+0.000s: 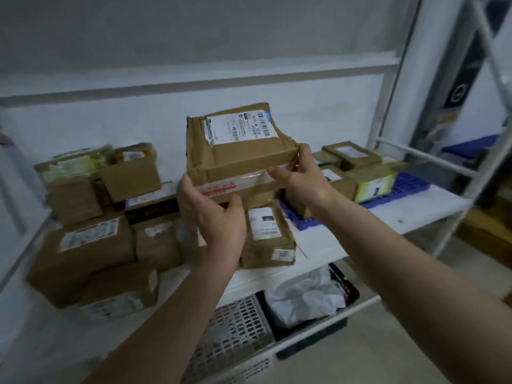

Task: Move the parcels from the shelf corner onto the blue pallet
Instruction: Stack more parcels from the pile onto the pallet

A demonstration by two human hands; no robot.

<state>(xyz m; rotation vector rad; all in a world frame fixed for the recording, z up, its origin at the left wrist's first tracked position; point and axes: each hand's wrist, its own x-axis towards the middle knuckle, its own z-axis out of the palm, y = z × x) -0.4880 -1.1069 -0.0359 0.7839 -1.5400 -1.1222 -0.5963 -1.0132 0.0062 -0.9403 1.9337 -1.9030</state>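
here both hands, left hand [213, 217] and right hand [302, 178], grip parcel [238, 153] (underside hidden); shelf pile blurred.

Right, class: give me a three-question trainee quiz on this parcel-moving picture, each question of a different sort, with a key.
1. True or false: both hands hold the raised parcel.
2. The blue pallet lies: A) left of the raised parcel, B) right of it, C) on the floor.
3. Fill in: the raised parcel's top bears a white shipping ____.

Key: 1 true: left hand, right hand. 2 B. 3 label.
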